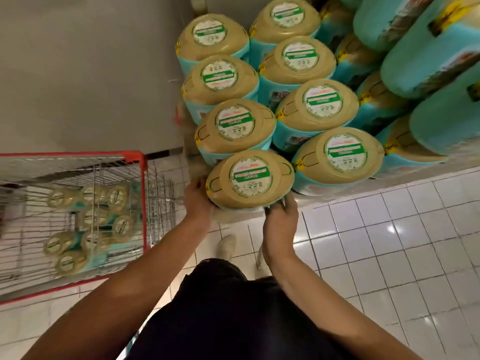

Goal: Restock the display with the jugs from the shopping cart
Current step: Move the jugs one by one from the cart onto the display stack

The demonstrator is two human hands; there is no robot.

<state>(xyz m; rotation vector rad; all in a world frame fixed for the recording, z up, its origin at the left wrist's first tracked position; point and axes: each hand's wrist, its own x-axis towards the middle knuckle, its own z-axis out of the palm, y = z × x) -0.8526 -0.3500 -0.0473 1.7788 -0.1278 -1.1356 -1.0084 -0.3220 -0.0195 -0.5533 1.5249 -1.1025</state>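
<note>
Tan plastic lids faced up all across the display, and the nearest tan-lidded jug [250, 179] sat at lower centre of the frame, at the front of the left-hand row, clasped between both hands. The left hand [198, 197] cupped its left flank with the thumb up by the lid, and the right hand [281, 215] had its fingers curled under the lower right edge. Whether its base was down on the display ledge [363, 185] could not be told, since the lid hid it. Let go with the base overhanging the ledge's front lip, the jug would likely tip toward the floor. The right fingers, tucked beneath, risked being pinched as it settled. A hard push back could jolt the row jugs [235, 124] touching behind it, and perhaps disturb the turquoise jugs lying on their sides [428, 61] in a stack at upper right. The ledge was pale and low, running from lower centre out to the right edge. Below it lay a floor of glossy white square tiles [389, 242] with lamp glare at right, and a plain grey wall [91, 74] filled the upper left. At the left edge stood a red-rimmed wire shopping cart [142, 178] with more cart jugs [91, 219] in it, so restocking looked unfinished.
</note>
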